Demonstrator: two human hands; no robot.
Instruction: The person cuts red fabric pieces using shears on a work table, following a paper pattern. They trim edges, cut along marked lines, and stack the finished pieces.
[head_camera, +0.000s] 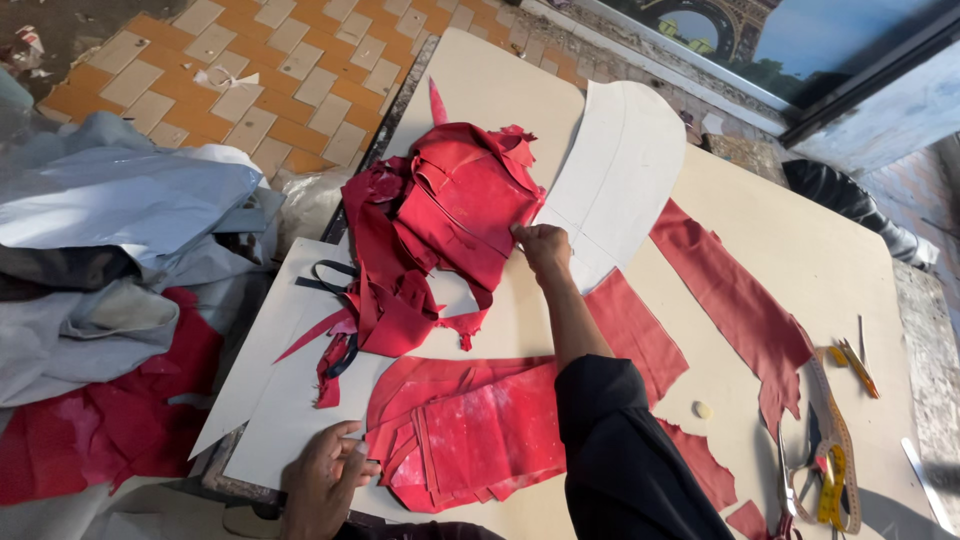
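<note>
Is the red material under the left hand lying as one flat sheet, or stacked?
Stacked: the red pieces show several overlapping edges beside the left hand.

You see two hands, left and right, over one counter. On it lie two heaps of red pieces, one white pattern, one tape and one chalk.

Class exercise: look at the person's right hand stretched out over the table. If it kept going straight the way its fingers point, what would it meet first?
The right hand points up and left, fingertips already at the edge of the heap of red scraps. Going on, it would likely push into that heap first, though depth is hard to judge.
</note>
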